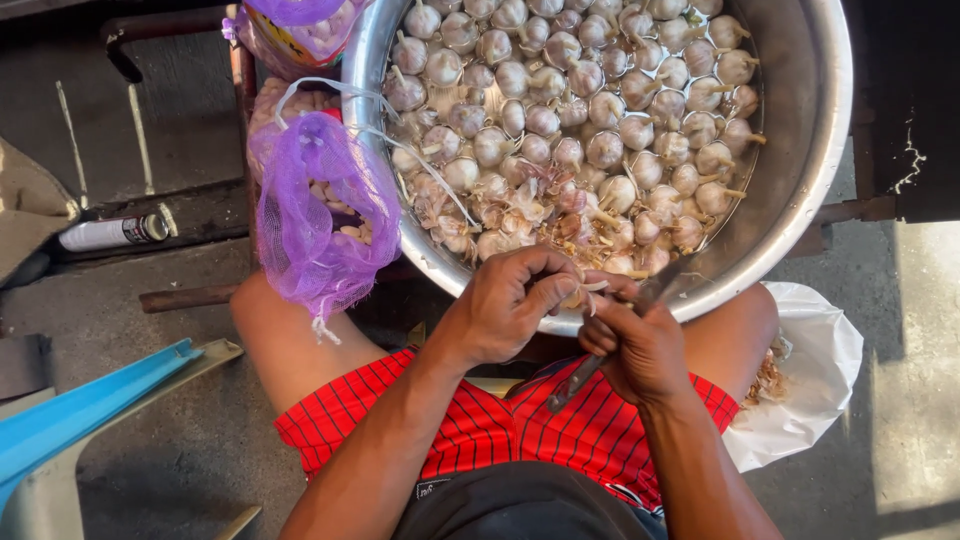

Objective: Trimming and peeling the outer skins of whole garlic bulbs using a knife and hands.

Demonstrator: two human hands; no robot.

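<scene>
Head camera view, looking straight down over my lap as I sit. My left hand (505, 305) is curled closed around a small garlic piece (583, 292), pinching it between thumb and fingers just over the near rim of the basin. My right hand (640, 345) is wrapped tight around a knife (600, 362); its dark handle pokes out below my fist toward my shorts, and the blade end reaches up to the garlic piece, right beside my left fingertips. The two hands touch or nearly touch at the garlic.

Directly beyond my hands sits a large round metal basin (800, 150), filled with whole garlic bulbs (590, 110), pale white with purple tinges, many with dry stems. Nearer to me inside the basin lie looser, papery skins and broken pieces.

To the left of the basin, a purple mesh bag (315, 215) holding garlic cloves hangs against its rim, with a second mesh bag (295, 30) further up. On my right, beside my thigh, a white plastic bag (810, 380) holds brownish garlic scraps. I am wearing red striped shorts (480, 420). On the concrete floor to the left lies a spray can (115, 232) on its side, and a blue board (90, 405) sits at the lower left.
</scene>
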